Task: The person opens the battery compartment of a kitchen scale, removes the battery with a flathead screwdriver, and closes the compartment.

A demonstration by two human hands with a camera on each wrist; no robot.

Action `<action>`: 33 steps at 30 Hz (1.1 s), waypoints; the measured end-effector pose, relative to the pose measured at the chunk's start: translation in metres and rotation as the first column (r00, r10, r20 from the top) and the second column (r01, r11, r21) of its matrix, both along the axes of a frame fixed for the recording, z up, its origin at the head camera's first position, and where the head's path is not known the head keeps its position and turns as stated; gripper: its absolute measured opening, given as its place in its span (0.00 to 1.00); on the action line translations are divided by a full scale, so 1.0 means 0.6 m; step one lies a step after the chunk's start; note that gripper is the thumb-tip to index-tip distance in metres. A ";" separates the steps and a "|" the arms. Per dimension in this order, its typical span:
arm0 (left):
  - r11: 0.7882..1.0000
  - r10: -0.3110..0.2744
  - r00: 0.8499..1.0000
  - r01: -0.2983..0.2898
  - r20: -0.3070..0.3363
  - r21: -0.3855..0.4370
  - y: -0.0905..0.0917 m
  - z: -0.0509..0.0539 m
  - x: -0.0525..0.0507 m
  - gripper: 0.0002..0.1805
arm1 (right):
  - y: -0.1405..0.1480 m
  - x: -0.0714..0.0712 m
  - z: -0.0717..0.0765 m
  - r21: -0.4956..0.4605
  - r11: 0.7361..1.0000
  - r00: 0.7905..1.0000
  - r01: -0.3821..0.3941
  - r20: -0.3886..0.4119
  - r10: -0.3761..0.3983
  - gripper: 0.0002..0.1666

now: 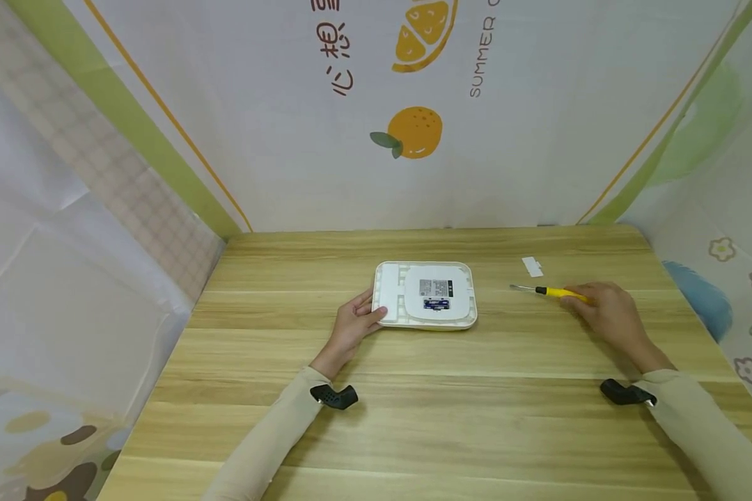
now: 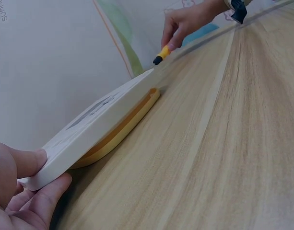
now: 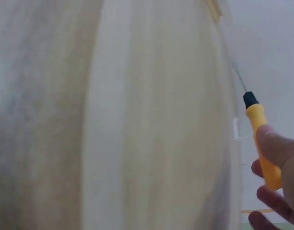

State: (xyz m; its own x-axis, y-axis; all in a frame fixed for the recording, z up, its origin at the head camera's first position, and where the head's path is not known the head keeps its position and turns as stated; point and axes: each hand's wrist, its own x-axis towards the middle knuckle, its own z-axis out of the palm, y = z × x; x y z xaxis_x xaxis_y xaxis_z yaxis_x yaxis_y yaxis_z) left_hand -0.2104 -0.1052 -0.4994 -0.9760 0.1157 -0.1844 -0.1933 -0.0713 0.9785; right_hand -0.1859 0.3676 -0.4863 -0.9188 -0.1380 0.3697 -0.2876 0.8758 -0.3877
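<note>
With our left hand we pinch the white device by its left edge over the counter, and with our right hand we hold the yellow screwdriver near the small white piece.

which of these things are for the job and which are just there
For the job:
white device, in the left hand
blue batteries, inside it
yellow-handled screwdriver, in the right hand
small white piece, probably the battery cover

Just there:
printed cloth
black wrist devices
</note>
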 end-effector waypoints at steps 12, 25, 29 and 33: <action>1.000 0.006 1.000 -0.006 0.001 0.004 -0.001 0.002 0.001 0.34 | -0.044 0.014 0.053 -0.490 0.869 0.994 0.068 0.104 -0.020 0.19; 1.000 0.019 1.000 -0.019 0.012 0.006 0.007 0.001 -0.001 0.34 | -0.154 0.007 0.105 -0.844 0.478 0.954 -0.244 -0.120 0.275 0.13; 1.000 0.016 1.000 -0.016 0.010 0.004 0.005 0.000 0.000 0.34 | -0.194 0.007 0.115 -0.800 0.570 0.977 -0.188 -0.091 0.195 0.13; 1.000 0.011 1.000 -0.011 0.008 0.003 0.002 -0.002 0.001 0.34 | -0.226 0.002 0.111 -0.769 0.620 0.983 -0.158 -0.060 0.176 0.15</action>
State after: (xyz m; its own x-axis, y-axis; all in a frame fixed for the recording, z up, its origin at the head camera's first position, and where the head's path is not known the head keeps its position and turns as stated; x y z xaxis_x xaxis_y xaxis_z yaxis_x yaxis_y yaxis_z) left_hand -0.2100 -0.1038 -0.5006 -0.9757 0.1055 -0.1919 -0.2003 -0.0762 0.9768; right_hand -0.1845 0.2319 -0.4196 -0.9174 0.0350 0.3964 -0.3826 0.1956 -0.9029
